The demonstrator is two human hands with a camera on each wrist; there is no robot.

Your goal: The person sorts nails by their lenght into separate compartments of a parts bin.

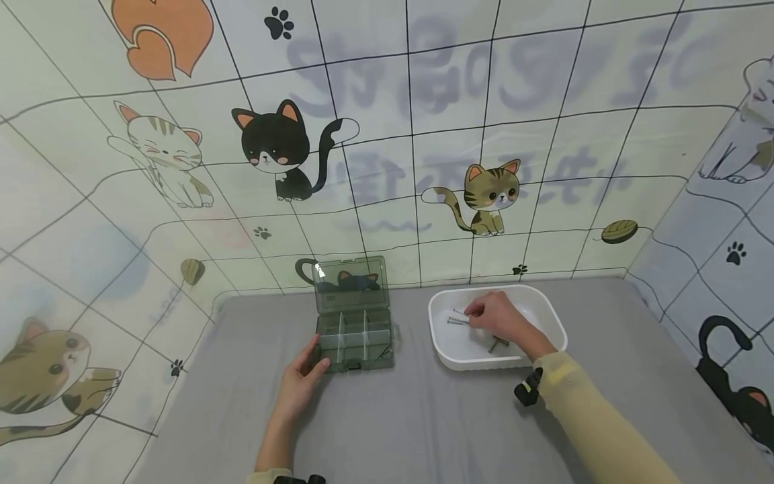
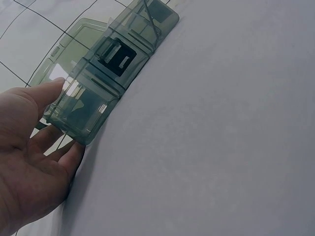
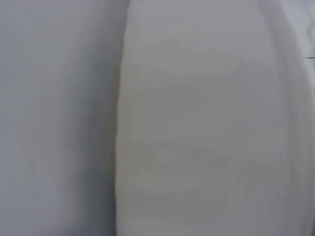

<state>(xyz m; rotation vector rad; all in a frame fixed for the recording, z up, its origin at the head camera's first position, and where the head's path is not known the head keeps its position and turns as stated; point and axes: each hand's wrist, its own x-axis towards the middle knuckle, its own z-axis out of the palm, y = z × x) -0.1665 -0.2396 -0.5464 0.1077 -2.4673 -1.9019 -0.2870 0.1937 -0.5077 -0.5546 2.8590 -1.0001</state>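
In the head view a green see-through compartment box (image 1: 355, 338) stands on the grey cloth with its lid (image 1: 351, 286) raised. My left hand (image 1: 299, 386) holds its front left corner; the left wrist view shows the thumb on the front wall and fingers (image 2: 71, 157) around the end. A thin slanted piece (image 2: 151, 22) shows in the box's right end. To the right, my right hand (image 1: 498, 314) reaches into a white tray (image 1: 444, 353), fingertips together at several long thin metal screws or nails (image 1: 457, 321). Whether it pinches one cannot be told. More such pieces (image 1: 497, 345) lie under the palm.
A grey cloth (image 1: 417, 417) covers the table. Behind it and at both sides hang white sheets (image 1: 387, 168) with a line grid and cartoon cats. The right wrist view shows mostly the tray's outer wall (image 3: 202, 123), close up.
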